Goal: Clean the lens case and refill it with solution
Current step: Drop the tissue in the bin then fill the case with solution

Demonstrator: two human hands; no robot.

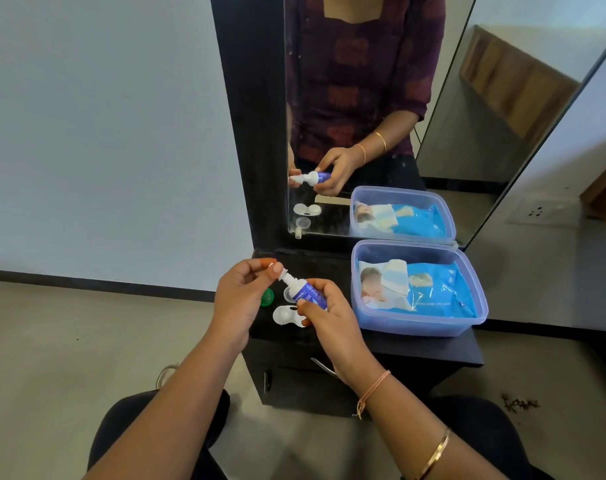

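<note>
At the far left we see a pale wall (pixel 104 133) and a beige floor (pixel 69 341). Moving in, the left hand (pixel 241 296) is raised over the left end of the black table (pixel 433 348), its thumb and fingertips pinching a small white cap (pixel 269 263) right at the tip of the bottle's nozzle. We cannot tell whether the cap is off or only loosened. Just below that hand a green lid (pixel 267 298) lies on the table.

Next comes the bottle (pixel 303 292), white with a purple label, tilted so its nozzle points up and left toward the left hand. A clear lid (pixel 287 295) sits on the table behind it. The lens case (pixel 289 315) lies flat on the table under the bottle, white, with its near well uncovered and its right end hidden by a thumb. The right hand (pixel 329 317) is wrapped around the bottle's body, so both hands meet on the one bottle, close together. A thread band (pixel 374 389) and a gold bangle (pixel 436 452) circle the right arm.

Further right a clear plastic tub (pixel 419 327) stands on the table, touching the mirror (pixel 502 98) behind it, and holds a blue pack of wipes (pixel 433 289). The mirror repeats the hands, the bottle and the tub.
</note>
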